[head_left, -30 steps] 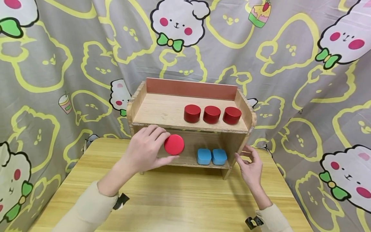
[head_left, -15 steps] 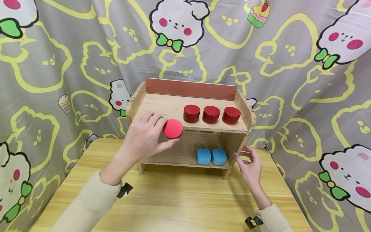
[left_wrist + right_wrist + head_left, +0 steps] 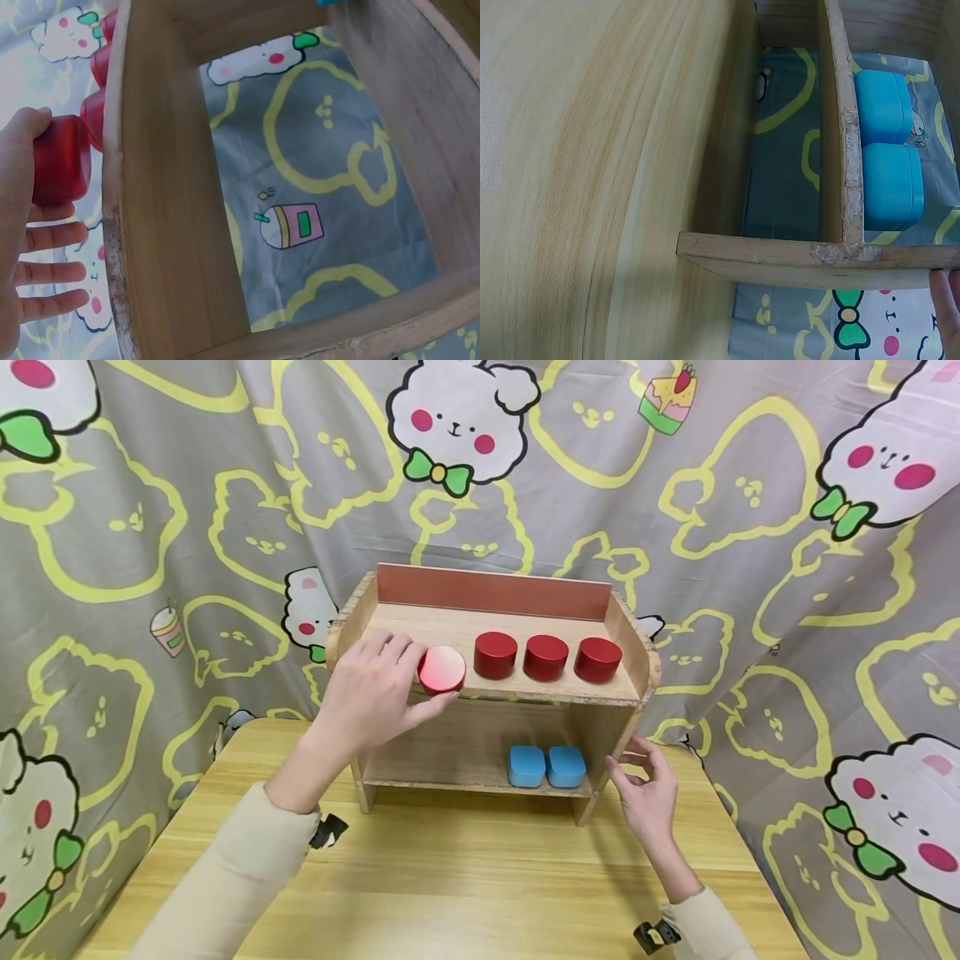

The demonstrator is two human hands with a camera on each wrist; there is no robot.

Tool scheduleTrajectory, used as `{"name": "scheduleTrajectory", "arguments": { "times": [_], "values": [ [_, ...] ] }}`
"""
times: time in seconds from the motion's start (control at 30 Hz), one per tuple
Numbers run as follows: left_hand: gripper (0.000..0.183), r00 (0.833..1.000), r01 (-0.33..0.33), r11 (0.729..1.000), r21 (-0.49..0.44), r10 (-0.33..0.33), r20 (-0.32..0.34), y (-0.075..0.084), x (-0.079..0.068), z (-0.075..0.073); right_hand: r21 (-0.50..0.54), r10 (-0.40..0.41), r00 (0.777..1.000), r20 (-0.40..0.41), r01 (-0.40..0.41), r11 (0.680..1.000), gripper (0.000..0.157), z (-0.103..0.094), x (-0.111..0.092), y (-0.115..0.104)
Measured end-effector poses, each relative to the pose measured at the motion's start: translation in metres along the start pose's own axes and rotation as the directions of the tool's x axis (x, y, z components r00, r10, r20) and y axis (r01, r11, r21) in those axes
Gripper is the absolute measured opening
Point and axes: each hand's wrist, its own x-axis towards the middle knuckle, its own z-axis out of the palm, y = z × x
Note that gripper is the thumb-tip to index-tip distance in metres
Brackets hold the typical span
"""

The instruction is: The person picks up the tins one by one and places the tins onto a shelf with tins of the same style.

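Note:
A round red tin [image 3: 442,669] is held between the thumb and fingers of my left hand [image 3: 375,689], at the front edge of the wooden shelf's [image 3: 420,618] upper board. In the left wrist view the same red tin [image 3: 61,160] sits close to the row of others, its far side hidden by the hand. To its right stand three more red tins, the nearest red tin [image 3: 496,655] a small gap away. My right hand [image 3: 648,793] touches the outside of the shelf's right side panel with bent fingers, gripping nothing visible.
Two blue square tins [image 3: 527,766] stand side by side at the right of the lower board. The shelf rests on a wood-grain table [image 3: 465,877]. A patterned curtain [image 3: 247,510] hangs behind and at both sides.
My left hand has risen with the red tin, from in front of the lower compartment to the upper board, and slightly left. My right hand stays at the side panel.

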Motion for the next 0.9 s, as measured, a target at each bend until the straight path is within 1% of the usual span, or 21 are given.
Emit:
{"name": "scheduleTrajectory", "arguments": {
  "times": [0.2, 0.43, 0.57, 0.9],
  "values": [
    [0.060, 0.999, 0.023, 1.000, 0.009, -0.023, 0.023, -0.005, 0.004, 0.005, -0.002, 0.003, 1.000, 0.006, -0.003, 1.000, 0.044, 0.000, 0.000, 0.001],
    [0.061, 0.995, 0.029, 0.999, 0.044, -0.033, 0.096, -0.006, 0.008, 0.007, 0.010, 0.006, 1.000, 0.006, -0.006, 1.000, 0.043, 0.000, 0.000, 0.002],
    [0.063, 0.992, 0.036, 0.998, 0.056, -0.042, 0.117, -0.007, 0.011, 0.009, 0.005, 0.000, 1.000, 0.005, 0.000, 1.000, 0.043, 0.000, 0.000, 0.002],
    [0.063, 0.984, 0.063, 0.997, 0.043, -0.069, 0.166, -0.011, 0.016, 0.016, 0.005, -0.001, 1.000, 0.004, 0.001, 1.000, 0.044, 0.000, 0.001, 0.003]
  ]
}}
